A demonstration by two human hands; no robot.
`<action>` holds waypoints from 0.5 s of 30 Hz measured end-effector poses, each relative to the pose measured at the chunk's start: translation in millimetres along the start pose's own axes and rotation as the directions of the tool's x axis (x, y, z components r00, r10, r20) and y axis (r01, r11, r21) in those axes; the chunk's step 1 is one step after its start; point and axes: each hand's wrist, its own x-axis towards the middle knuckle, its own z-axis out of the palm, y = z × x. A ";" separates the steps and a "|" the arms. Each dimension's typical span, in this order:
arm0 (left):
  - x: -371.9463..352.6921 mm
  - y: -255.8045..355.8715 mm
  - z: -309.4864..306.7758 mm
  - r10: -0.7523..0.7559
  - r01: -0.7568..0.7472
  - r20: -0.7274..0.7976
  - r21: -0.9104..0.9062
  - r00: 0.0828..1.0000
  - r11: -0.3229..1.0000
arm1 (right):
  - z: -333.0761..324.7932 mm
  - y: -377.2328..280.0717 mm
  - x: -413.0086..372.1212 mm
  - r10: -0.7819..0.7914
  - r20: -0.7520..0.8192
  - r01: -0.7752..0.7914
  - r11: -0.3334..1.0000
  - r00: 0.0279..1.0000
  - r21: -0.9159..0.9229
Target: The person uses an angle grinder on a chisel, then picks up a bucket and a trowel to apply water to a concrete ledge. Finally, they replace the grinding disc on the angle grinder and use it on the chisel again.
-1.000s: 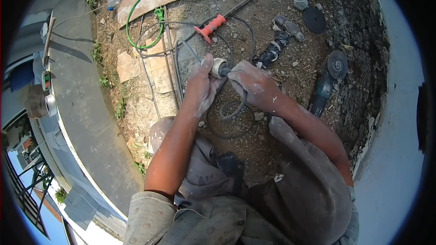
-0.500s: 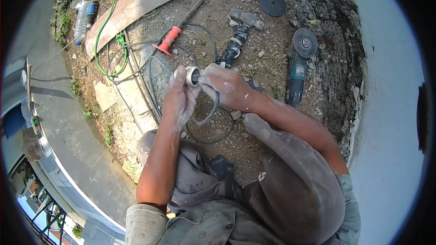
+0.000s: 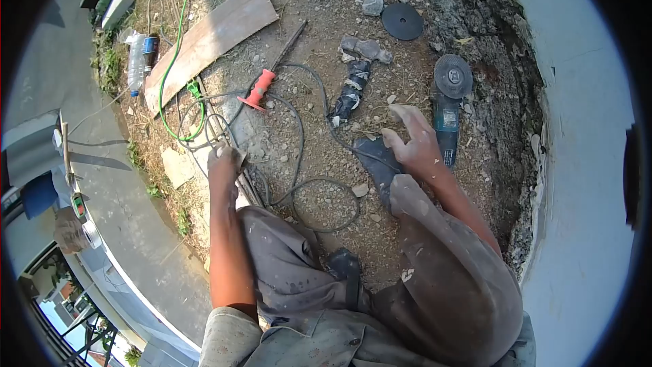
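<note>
My left hand (image 3: 223,163) is closed beside the looped grey cord (image 3: 299,132). A pale edge of the cord connector shows at its fingers; the rest is hidden in the grip. My right hand (image 3: 415,141) holds nothing, with thumb and fingers apart above the ground. Just right of it lies an angle grinder (image 3: 446,119), its disc toward the far side. A hammer (image 3: 354,81) with a tape-wrapped handle rests on the dirt ahead. Left of the hammer is a chisel (image 3: 261,85) with a red-orange hand guard.
A loose cutting disc (image 3: 402,22) lies by a stone (image 3: 373,3) at the back. A wooden board (image 3: 210,37), green cord (image 3: 164,88) and bottles (image 3: 136,61) are at the left. A white wall (image 3: 577,163) runs along the right.
My hands have come apart. The left moved left and down, with the connector leaving the right hand's grip; the right moved right and opened near the grinder.
</note>
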 end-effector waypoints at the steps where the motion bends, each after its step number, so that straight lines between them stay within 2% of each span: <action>1: -0.9 12.5 -23.5 -0.019 0.042 -0.130 0.177 0.991 0.983 | -13.4 24.3 -12.9 0.093 -0.182 -0.115 0.986 0.979 -0.117; 2: 5.2 21.1 -32.9 0.083 0.143 -0.361 0.556 0.929 0.819 | -24.2 48.4 -26.8 0.157 -0.273 -0.227 0.942 0.949 -0.247; 3: 6.4 25.2 -30.6 0.194 -0.005 -0.254 0.594 0.948 0.804 | -30.5 67.3 -37.6 0.204 -0.366 -0.340 0.870 0.908 -0.358; 5: 13.8 34.3 -11.3 0.397 -0.300 -0.020 0.623 0.917 0.723 | -35.1 84.9 -47.4 0.445 -0.250 -0.498 0.838 0.860 -0.224; 6: 18.2 38.8 3.2 0.487 -0.439 0.097 0.607 0.868 0.662 | -38.3 94.8 -50.4 0.547 -0.177 -0.572 0.803 0.818 -0.167; 7: 27.7 45.8 31.0 0.469 -0.470 0.161 0.572 0.868 0.673 | -30.2 117.5 -54.1 0.492 -0.200 -0.524 0.837 0.847 -0.157; 8: 38.1 52.2 62.2 0.452 -0.498 0.226 0.536 0.863 0.682 | -31.4 119.8 -48.2 0.545 -0.174 -0.568 0.813 0.820 -0.130; 9: 47.6 54.6 86.8 0.557 -0.502 0.208 0.739 0.804 0.450 | -34.0 117.9 -40.1 0.596 -0.146 -0.611 0.785 0.790 -0.104; 10: 57.6 54.1 102.5 0.651 -0.434 0.221 0.882 0.726 0.185 | -35.0 117.4 -34.2 0.644 -0.116 -0.654 0.753 0.756 -0.079; 12: 69.4 54.3 111.5 0.723 -0.452 0.338 0.891 0.602 -0.040 | -34.2 120.7 -30.5 0.653 -0.122 -0.664 0.741 0.747 -0.102; 14: 80.2 57.4 119.7 0.663 -0.481 0.415 0.872 0.623 -0.093 | -38.3 123.8 -27.6 0.666 -0.110 -0.674 0.732 0.738 -0.099; 15: 83.1 58.5 121.9 0.569 -0.501 0.426 0.865 0.704 -0.029 | -41.6 124.4 -25.2 0.671 -0.088 -0.677 0.731 0.736 -0.086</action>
